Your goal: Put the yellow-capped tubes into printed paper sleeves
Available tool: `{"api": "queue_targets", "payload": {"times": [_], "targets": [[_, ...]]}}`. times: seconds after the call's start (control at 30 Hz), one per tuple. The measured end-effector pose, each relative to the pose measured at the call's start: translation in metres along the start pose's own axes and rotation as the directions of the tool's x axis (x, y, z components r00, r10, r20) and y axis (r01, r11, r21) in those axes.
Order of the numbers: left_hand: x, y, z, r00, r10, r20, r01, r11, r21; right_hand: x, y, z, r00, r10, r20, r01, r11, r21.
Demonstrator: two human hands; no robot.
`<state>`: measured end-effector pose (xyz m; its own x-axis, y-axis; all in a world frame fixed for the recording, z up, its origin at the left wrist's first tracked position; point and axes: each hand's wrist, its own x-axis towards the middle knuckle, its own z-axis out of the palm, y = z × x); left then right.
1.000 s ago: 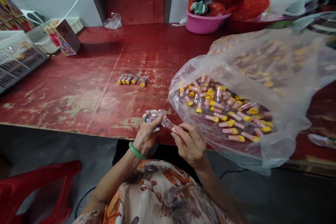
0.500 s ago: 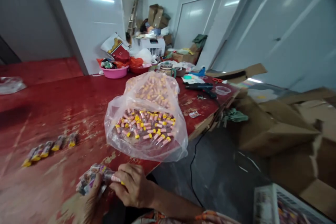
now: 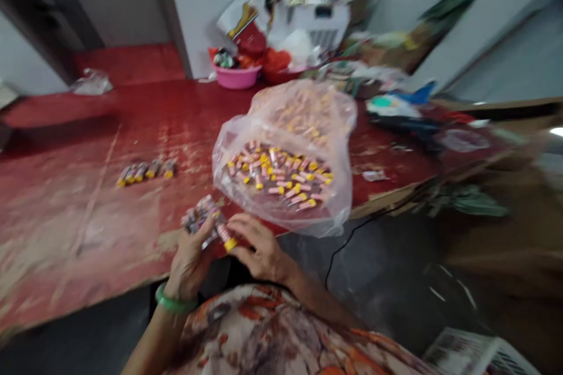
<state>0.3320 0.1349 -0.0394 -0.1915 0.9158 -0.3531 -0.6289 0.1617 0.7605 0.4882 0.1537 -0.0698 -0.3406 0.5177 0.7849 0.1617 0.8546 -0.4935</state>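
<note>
My left hand (image 3: 192,255), with a green bangle (image 3: 176,302) on its wrist, is closed on a bunch of printed clear wrappers (image 3: 197,217). A small tube with a yellow cap (image 3: 229,243) lies against the wrappers by my left thumb, cap toward me. Beside the cap, my right hand (image 3: 261,252) has its fingers stretched and parted from the thumb; blur hides whether the thumb touches the cap. Beyond the hands, an open clear plastic bag (image 3: 281,220) holds many pink-labelled, yellow-capped tubes (image 3: 281,173). Several wrapped tubes (image 3: 147,171) lie in a row on the left.
The worn red table (image 3: 57,187) has its near edge by my body. At the back are a pink basin (image 3: 237,77) and a blurred dark tool (image 3: 409,125). A black cord (image 3: 347,240) hangs off the right edge, near cardboard (image 3: 505,228). Another person is partly visible far behind.
My view has swung left and down. The tube that my right fingers pinched now lies with its cap showing beside them, and those fingers have spread. My left hand still grips the wrappers.
</note>
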Motion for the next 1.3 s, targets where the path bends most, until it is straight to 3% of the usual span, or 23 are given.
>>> {"api": "queue_targets", "payload": {"times": [0.1,0.23,0.37,0.57,0.87,1.3], "targets": [[-0.003,-0.002,0.007,1.0,-0.028,-0.011,0.027,0.999,-0.021,-0.003,-0.003,-0.003,0.993,0.016,-0.114,-0.025,0.997,-0.077],[-0.007,-0.007,0.007,0.993,-0.082,0.081,0.084,0.996,-0.024,-0.003,-0.007,0.0,0.992,-0.04,-0.123,0.015,0.981,-0.195],[-0.01,-0.011,0.001,0.992,-0.078,0.103,0.083,0.996,-0.046,-0.002,-0.005,0.003,0.985,-0.064,-0.157,0.027,0.973,-0.227],[-0.006,-0.01,-0.004,0.996,-0.071,0.058,0.075,0.994,-0.081,0.0,0.002,0.01,0.991,-0.026,-0.13,0.005,0.987,-0.162],[-0.003,-0.014,-0.012,0.994,-0.058,0.089,0.069,0.991,-0.117,0.007,-0.006,0.027,0.969,-0.11,-0.22,0.032,0.943,-0.331],[0.0,-0.014,-0.013,0.997,-0.064,0.049,0.07,0.99,-0.121,0.003,0.0,0.031,0.973,-0.156,-0.167,0.064,0.888,-0.456]]}}
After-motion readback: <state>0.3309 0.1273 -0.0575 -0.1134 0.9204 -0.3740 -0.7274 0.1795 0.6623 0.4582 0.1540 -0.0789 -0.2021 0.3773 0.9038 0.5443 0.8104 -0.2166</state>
